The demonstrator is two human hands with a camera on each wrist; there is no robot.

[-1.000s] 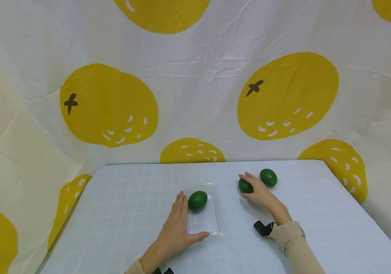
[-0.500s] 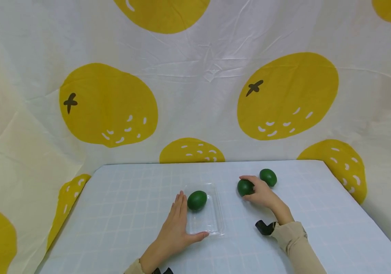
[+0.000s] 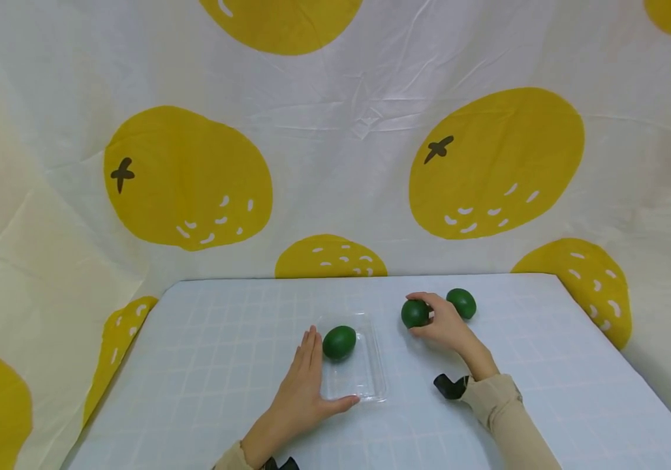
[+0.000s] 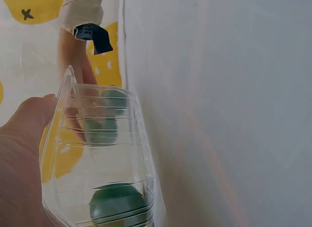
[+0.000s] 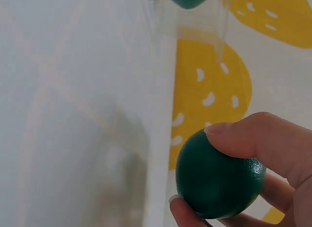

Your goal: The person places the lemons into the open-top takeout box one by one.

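Observation:
A clear plastic container stands on the table with one smooth, dark green egg-shaped fruit in it. My left hand rests along its left side, fingers straight, with the thumb stretched along its near edge. In the left wrist view that thumb lies against the container's rim. Between thumb and fingertips, my right hand pinches a second green fruit, which looks lifted off the cloth in the right wrist view. A third green fruit lies just behind the right hand.
A pale checked cloth covers the table. Behind and at the sides hangs a white curtain printed with big yellow fruits. A black wrist mount sticks out at the right cuff.
My right hand has taken the green fruit slightly left, away from the third one, with more of it showing beyond the fingers. The left hand and the container have stayed put.

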